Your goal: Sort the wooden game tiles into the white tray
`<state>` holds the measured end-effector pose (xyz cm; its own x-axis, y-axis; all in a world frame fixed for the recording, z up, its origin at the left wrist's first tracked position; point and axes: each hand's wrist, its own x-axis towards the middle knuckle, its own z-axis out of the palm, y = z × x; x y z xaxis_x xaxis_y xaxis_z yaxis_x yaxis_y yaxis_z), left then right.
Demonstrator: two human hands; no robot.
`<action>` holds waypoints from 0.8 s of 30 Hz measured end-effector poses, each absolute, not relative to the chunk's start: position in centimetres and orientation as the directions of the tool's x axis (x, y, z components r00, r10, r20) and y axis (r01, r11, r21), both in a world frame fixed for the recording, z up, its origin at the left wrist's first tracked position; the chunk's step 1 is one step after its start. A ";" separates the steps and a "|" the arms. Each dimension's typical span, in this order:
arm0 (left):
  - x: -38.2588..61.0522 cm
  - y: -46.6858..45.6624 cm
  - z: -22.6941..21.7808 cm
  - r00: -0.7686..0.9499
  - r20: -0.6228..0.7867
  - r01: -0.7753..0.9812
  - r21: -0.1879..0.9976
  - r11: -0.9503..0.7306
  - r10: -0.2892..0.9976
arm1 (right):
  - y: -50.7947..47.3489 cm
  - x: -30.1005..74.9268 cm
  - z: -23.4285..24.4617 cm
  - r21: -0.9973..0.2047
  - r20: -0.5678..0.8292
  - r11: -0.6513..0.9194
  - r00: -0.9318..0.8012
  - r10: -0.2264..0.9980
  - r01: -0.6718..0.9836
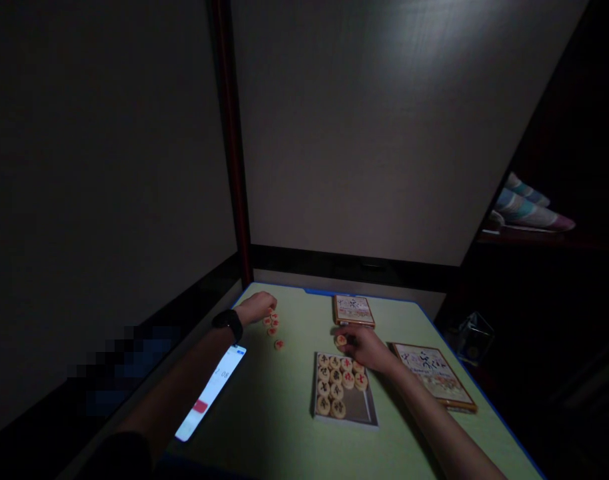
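Disc of pale, red-marked wood (340, 341) is pinched in right hand (362, 345); probably light and hard, rim's best. Left hand (257, 306): can't see grip.

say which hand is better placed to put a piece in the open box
Probably the right hand: it holds a piece near the open box, while the left hand is farther off, by the loose pieces.
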<state>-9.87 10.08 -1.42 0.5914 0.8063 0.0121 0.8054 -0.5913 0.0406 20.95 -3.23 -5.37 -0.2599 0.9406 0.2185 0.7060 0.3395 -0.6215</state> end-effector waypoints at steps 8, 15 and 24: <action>-10.3 9.0 -0.2 0.548 0.015 0.834 0.060 -0.548 0.836 | -3.2 21.2 -5.4 -0.614 0.214 0.337 -0.261 0.941 0.714; -11.2 7.6 0.3 0.554 -0.005 0.831 0.077 -0.552 0.833 | -4.2 22.6 -2.9 -0.618 0.279 0.375 -0.253 0.926 0.691; -10.6 6.7 -0.9 0.553 -0.031 0.833 0.037 -0.552 0.832 | -4.4 22.7 -3.3 -0.621 0.270 0.335 -0.208 0.940 0.709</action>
